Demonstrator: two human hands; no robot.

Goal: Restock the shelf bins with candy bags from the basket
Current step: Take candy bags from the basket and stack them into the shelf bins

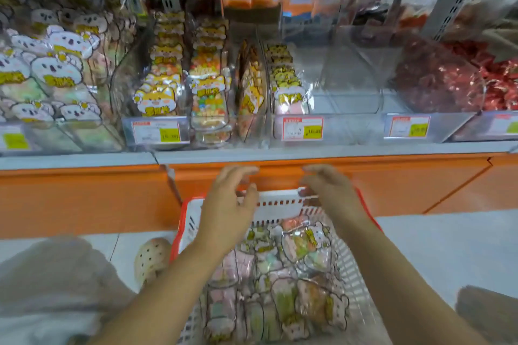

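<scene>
Down at the foot of the aisle, a pale tiled floor [434, 246] meets an orange base panel [84, 199] under a white shelf [308, 152] lined with clear plastic bins [350, 87], several packed with cartoon-labelled candy bags [157, 89]. A white slotted plastic basket [280, 202] with a red rim sits on the floor, heaped with pastel candy bags [280, 274]. The left hand [228, 210] and right hand [330, 190] hover over its far rim, fingers loosely spread, holding nothing; blur hides any contact.

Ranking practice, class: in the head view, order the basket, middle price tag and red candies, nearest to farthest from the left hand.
1. Basket, under the left hand.
2. Middle price tag, on the shelf edge.
3. Red candies, far right bin.
</scene>
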